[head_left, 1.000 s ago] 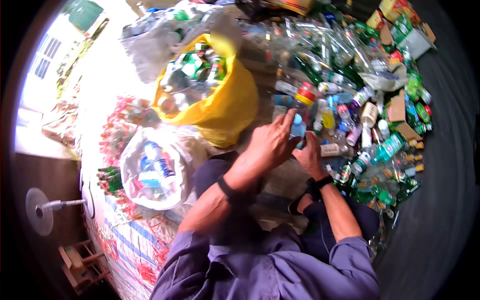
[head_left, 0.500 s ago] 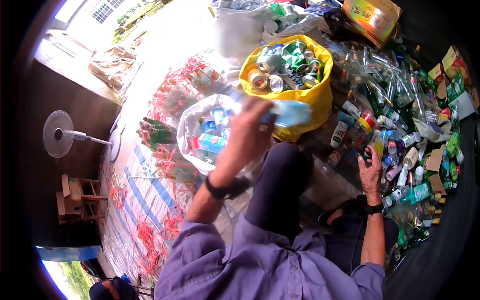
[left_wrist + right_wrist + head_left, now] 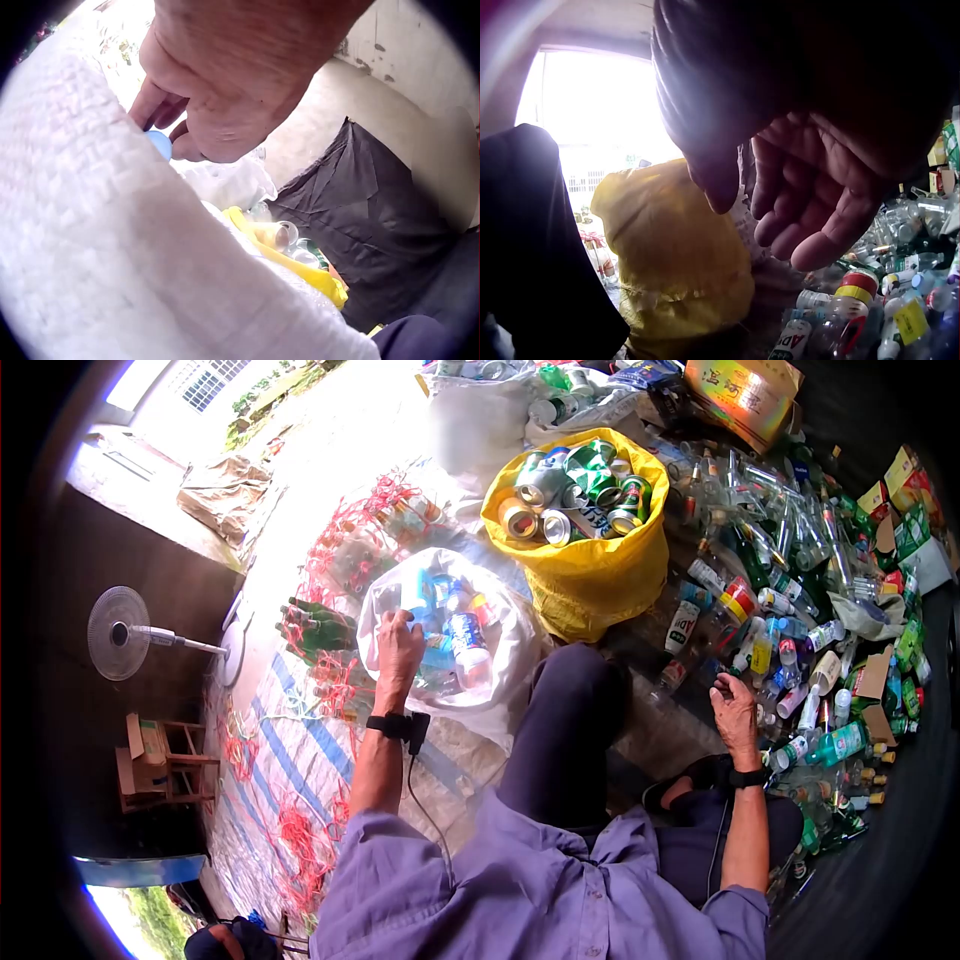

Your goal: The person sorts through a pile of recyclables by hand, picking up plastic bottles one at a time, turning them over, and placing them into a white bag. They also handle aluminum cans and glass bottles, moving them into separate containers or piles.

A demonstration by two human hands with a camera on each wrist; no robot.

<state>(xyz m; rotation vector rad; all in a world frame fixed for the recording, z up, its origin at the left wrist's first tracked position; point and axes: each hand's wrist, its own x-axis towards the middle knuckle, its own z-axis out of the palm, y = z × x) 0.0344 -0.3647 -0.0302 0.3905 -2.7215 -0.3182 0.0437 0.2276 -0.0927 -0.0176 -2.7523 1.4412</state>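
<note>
My left hand (image 3: 399, 647) is at the near left rim of a white woven sack (image 3: 510, 690), fingers curled inward. A light blue plastic bottle (image 3: 419, 596) extends from its fingertips into the sack. In the left wrist view, the bottle's blue cap (image 3: 159, 144) lies between the fingers and thumb, while the sack wall hides its body. Other plastic bottles, one with a blue-and-white label (image 3: 466, 637), lie inside. My right hand (image 3: 735, 712) hovers beside the bottle pile, empty, its fingers loosely bent. Below it in the right wrist view is a bottle with a red cap (image 3: 857, 282).
A yellow sack (image 3: 590, 585) of crushed cans stands beyond the white one. Glass and plastic bottles (image 3: 800, 570) cover the floor at right. Red-tied bundles of bottles (image 3: 350, 560) lie left of the sacks. A standing fan (image 3: 118, 633) and a small wooden stool (image 3: 185, 755) are farther left.
The left hand has carried the blue bottle from the pile across to the left, down to the white sack. The right hand has let go of it and stayed by the pile. The view has swung left.
</note>
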